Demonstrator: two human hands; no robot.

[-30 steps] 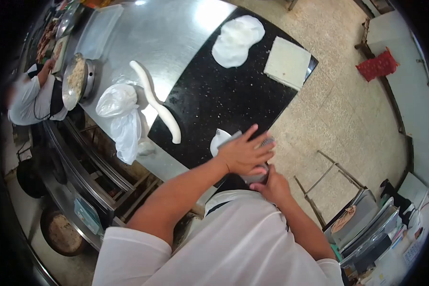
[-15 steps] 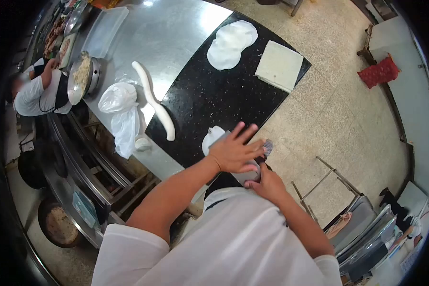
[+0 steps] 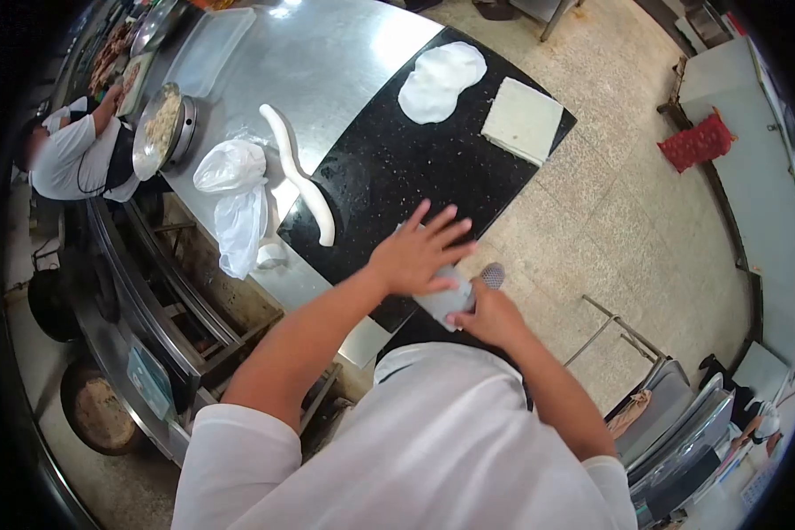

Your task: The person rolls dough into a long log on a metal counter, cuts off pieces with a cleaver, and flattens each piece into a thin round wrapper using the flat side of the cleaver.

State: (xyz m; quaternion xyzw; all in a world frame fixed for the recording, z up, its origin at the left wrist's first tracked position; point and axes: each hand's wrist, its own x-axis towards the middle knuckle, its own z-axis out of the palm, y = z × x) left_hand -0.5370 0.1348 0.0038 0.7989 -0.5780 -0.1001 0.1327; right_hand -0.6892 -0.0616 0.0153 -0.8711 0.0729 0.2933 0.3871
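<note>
My left hand lies with fingers spread on a flat, broad grey blade above the near edge of the black board. The fingers of my right hand are closed round the handle end of this blade tool. Anything under the blade is hidden by it and my left hand. To the left, a long white dough roll curves from the steel table onto the board. Thin white dough rounds overlap at the board's far end, beside a stack of square white sheets.
A white plastic bag and a small white piece rest on the steel table. Further left are a bowl of pale filling and a co-worker. A folded metal frame stands at right.
My left hand has moved slightly left and away from my body, with the blade under it. The white dough piece seen beside the blade earlier is now hidden. My right hand keeps its hold.
</note>
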